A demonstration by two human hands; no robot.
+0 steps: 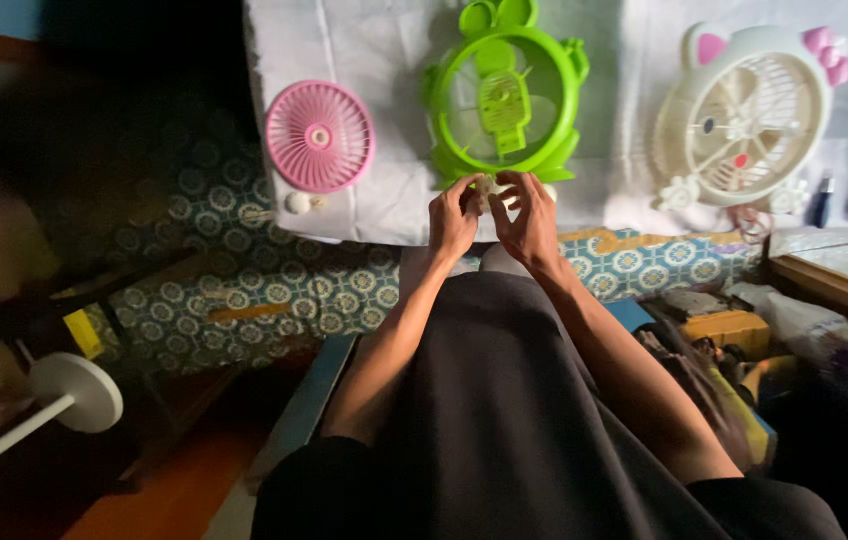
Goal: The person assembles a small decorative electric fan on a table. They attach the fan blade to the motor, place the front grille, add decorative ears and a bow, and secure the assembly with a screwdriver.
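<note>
Pinching small pale part (487, 187); both hands (494, 220).

The single head-worn camera is looking steeply down from close above, facing forward over the person's lap toward the white cloth (384, 60).

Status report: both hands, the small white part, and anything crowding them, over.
Left hand and right hand pinch small whitish part together. Green fan frame lies just beyond on white cloth. Pink grille left, white fan right, both apart.
</note>
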